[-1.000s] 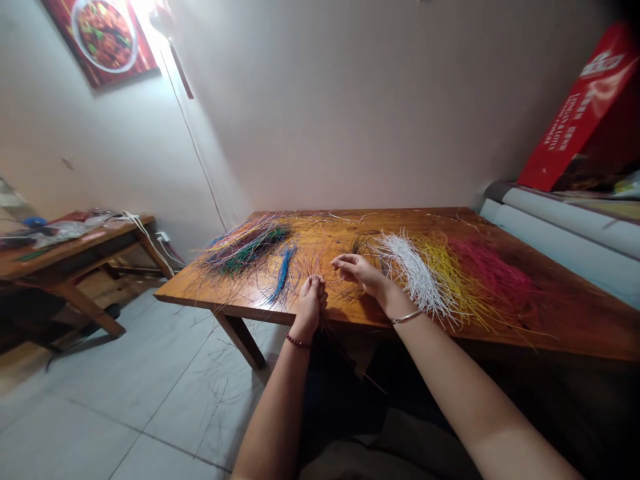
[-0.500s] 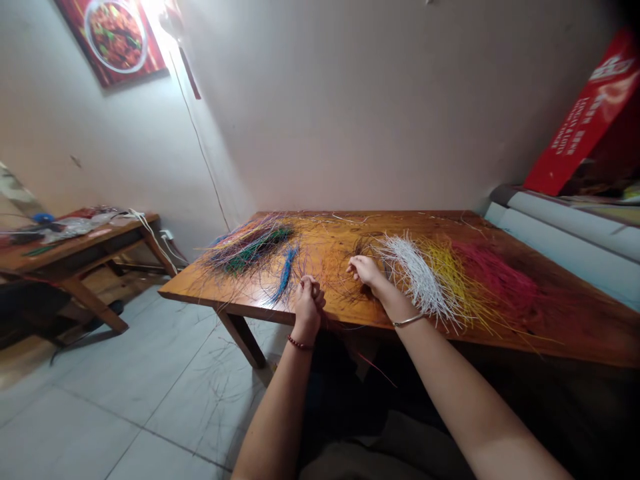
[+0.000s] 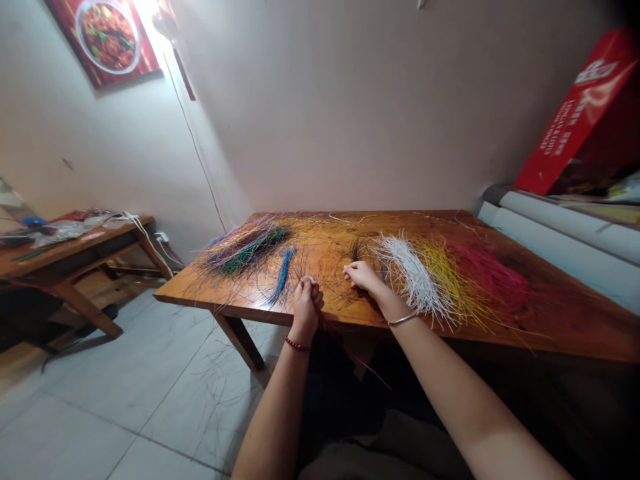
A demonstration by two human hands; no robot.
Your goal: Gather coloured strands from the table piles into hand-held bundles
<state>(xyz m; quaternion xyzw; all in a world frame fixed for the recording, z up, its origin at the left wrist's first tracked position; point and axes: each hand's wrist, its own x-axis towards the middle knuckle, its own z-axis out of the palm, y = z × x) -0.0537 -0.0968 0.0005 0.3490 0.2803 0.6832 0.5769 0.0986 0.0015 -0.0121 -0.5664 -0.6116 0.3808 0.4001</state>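
Note:
My left hand (image 3: 306,301) is closed in a fist near the front edge of the wooden table (image 3: 325,235). Thin dark strands of wire (image 3: 303,264) stick up from its fingers. My right hand (image 3: 361,275) is pinched just above the tabletop, beside a loose tuft of black wires (image 3: 356,251); whatever its fingertips grip is too fine to make out. Left of my left hand lies a slim blue wire bundle (image 3: 283,275). To the right of my right hand spread white wires (image 3: 413,273), then yellow wires (image 3: 453,280) and pink-red wires (image 3: 493,273).
A mixed heap of coloured wires (image 3: 245,250) covers the table's left end. Stray strands lie on the tiled floor (image 3: 165,400). A second table (image 3: 75,250) with cords stands at left. On the right are pale rolls (image 3: 565,227) and a red box (image 3: 575,113).
The whole view has shifted slightly. My right hand has dipped a little, its fingers still pinched. My left fist stays in nearly the same place.

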